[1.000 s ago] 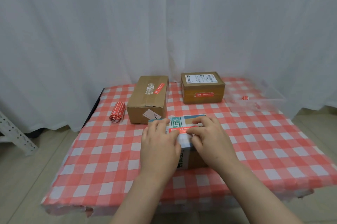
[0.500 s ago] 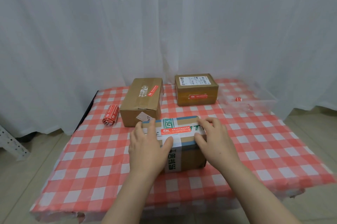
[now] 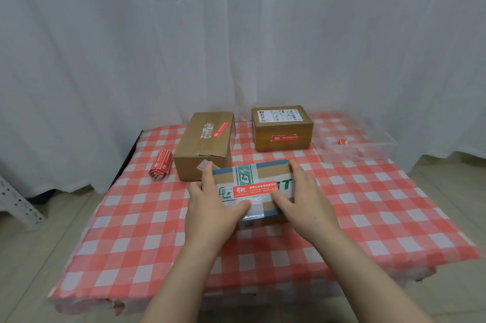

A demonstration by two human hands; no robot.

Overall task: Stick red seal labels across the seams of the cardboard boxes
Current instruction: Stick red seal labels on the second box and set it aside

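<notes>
A taped cardboard box (image 3: pixel 263 175) with green and blue printed tape sits near the middle of the checked table. A red seal label (image 3: pixel 255 188) lies flat across its top. My left hand (image 3: pixel 210 207) grips the box's left end, thumb over the near top edge. My right hand (image 3: pixel 302 199) grips its right end, thumb pressing beside the label. Behind stand two more boxes: a tall brown box (image 3: pixel 205 143) with a red label on top, and a squat box (image 3: pixel 281 128) with a red label on its front. A roll of red labels (image 3: pixel 161 164) lies at the left.
The red-and-white checked tablecloth (image 3: pixel 368 204) covers the table. A clear plastic tray (image 3: pixel 368 143) holding small red scraps sits at the back right. White curtains hang behind. A white perforated metal rack leg (image 3: pixel 18 204) stands on the floor at the left.
My hands moved apart from the label to the two ends of the box, uncovering the stuck label. The box now sits a little farther from me and turned slightly.
</notes>
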